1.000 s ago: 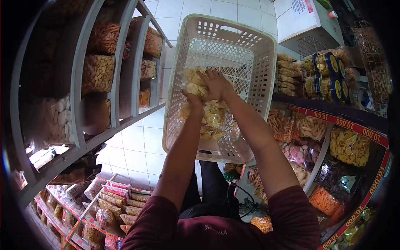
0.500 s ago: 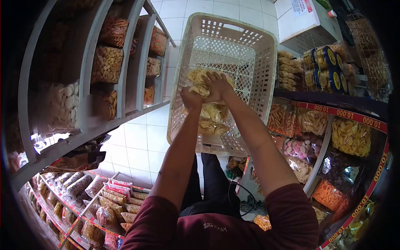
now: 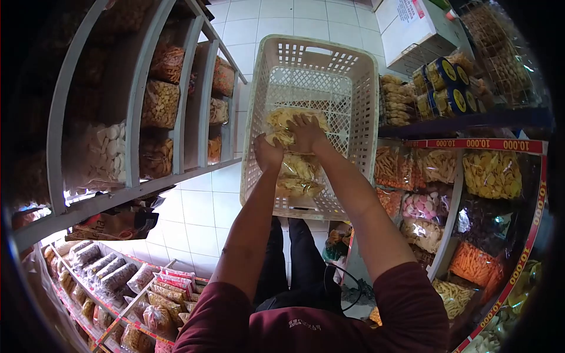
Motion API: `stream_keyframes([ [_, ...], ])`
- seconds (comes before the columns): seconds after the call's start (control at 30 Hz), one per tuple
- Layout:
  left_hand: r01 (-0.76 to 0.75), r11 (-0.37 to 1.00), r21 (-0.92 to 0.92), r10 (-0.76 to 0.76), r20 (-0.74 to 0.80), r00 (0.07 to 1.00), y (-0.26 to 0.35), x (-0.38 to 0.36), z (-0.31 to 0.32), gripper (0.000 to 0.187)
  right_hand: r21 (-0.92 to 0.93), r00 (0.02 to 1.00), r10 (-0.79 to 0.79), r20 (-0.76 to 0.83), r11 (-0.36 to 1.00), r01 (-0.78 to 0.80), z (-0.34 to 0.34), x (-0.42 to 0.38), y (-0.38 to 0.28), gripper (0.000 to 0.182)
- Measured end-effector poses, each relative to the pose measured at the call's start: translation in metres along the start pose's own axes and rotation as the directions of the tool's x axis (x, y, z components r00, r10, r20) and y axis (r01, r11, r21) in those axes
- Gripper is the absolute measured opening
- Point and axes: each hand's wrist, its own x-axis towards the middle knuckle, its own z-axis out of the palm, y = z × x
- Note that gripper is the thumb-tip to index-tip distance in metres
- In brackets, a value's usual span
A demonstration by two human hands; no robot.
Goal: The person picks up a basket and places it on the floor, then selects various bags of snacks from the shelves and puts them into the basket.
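A large cream plastic crate (image 3: 366, 117) with latticed sides stands on the floor in front of me. Several clear bags of pale yellow chips (image 3: 299, 167) lie in a row along its near left part. My right hand (image 3: 306, 134) rests on the upper bags with its fingers spread. Beside it, my left hand (image 3: 269, 154) is at the left end of the bags, by the crate's left wall. Its fingers curl at a bag's edge, and what they hold, if anything, is hidden.
Grey shelves (image 3: 135, 100) with bagged snacks rise at the left. A lower rack (image 3: 126, 315) of packets is at the bottom left. On the right, shelves with red price strips (image 3: 471, 144) hold more bags. A white box (image 3: 415, 29) stands at the upper right.
The view has shifted a little, so the crate appears lower and slightly left. My left hand's fingers look somewhat looser, while my right hand stays spread on the bags.
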Motion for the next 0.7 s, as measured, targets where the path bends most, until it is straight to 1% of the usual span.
stream_keyframes([
  [0.1, -0.117, 0.992, 0.051, 0.12, -0.057, 0.991, 0.012, -0.001, -0.009, 0.052, 0.048, 0.999, 0.002, -0.036, 0.999, 0.0, -0.016, -0.016, 0.004, 0.098],
  [0.17, -0.184, 0.983, 0.01, 0.184, -0.099, 0.978, 0.027, 0.0, -0.014, 0.051, 0.082, 0.995, 0.033, -0.093, 0.996, -0.025, -0.032, -0.03, 0.01, 0.095],
  [0.27, -0.318, 0.943, -0.102, 0.303, -0.139, 0.943, 0.069, -0.004, -0.034, 0.046, 0.219, 0.966, 0.076, -0.247, 0.975, -0.021, -0.079, -0.064, 0.015, 0.09],
  [0.3, -0.379, 0.914, -0.143, 0.36, -0.145, 0.922, 0.082, -0.003, -0.038, 0.045, 0.253, 0.925, 0.098, -0.366, 0.967, -0.002, -0.093, -0.078, 0.018, 0.089],
  [0.33, -0.443, 0.877, -0.187, 0.419, -0.154, 0.895, 0.105, -0.006, -0.046, 0.044, 0.278, 0.892, 0.135, -0.432, 0.96, -0.011, -0.11, -0.094, 0.02, 0.088],
  [0.37, -0.465, 0.856, -0.226, 0.432, -0.181, 0.884, 0.128, -0.012, -0.054, 0.04, 0.301, 0.849, 0.174, -0.499, 0.953, -0.018, -0.128, -0.11, 0.021, 0.086],
  [0.4, -0.507, 0.822, -0.259, 0.473, -0.187, 0.861, 0.154, -0.017, -0.064, 0.04, 0.323, 0.798, 0.211, -0.564, 0.946, -0.023, -0.147, -0.129, 0.023, 0.084],
  [0.5, -0.627, 0.698, -0.346, 0.595, -0.206, 0.777, 0.237, -0.037, -0.101, 0.038, 0.265, 0.591, 0.219, -0.777, 0.964, -0.009, -0.208, -0.196, 0.032, 0.075],
  [0.53, -0.667, 0.632, -0.396, 0.629, -0.24, 0.739, 0.264, -0.047, -0.112, 0.036, 0.27, 0.522, 0.238, -0.819, 0.963, -0.015, -0.228, -0.226, 0.033, 0.072],
  [0.6, -0.698, 0.555, -0.453, 0.656, -0.277, 0.702, 0.327, -0.082, -0.146, 0.033, 0.28, 0.381, 0.266, -0.885, 0.96, -0.021, -0.272, -0.291, 0.027, 0.065],
  [0.63, -0.737, 0.483, -0.473, 0.693, -0.308, 0.652, 0.356, -0.1, -0.159, 0.033, 0.251, 0.264, 0.257, -0.93, 0.966, -0.054, -0.288, -0.319, 0.028, 0.061],
  [0.67, -0.768, 0.412, -0.49, 0.72, -0.342, 0.604, 0.385, -0.117, -0.173, 0.033, 0.27, 0.205, 0.28, -0.938, 0.96, -0.076, -0.307, -0.351, 0.028, 0.06],
  [0.7, -0.795, 0.34, -0.502, 0.738, -0.381, 0.556, 0.413, -0.134, -0.189, 0.032, 0.23, 0.083, 0.242, -0.967, 0.965, -0.125, -0.321, -0.377, 0.034, 0.058],
])
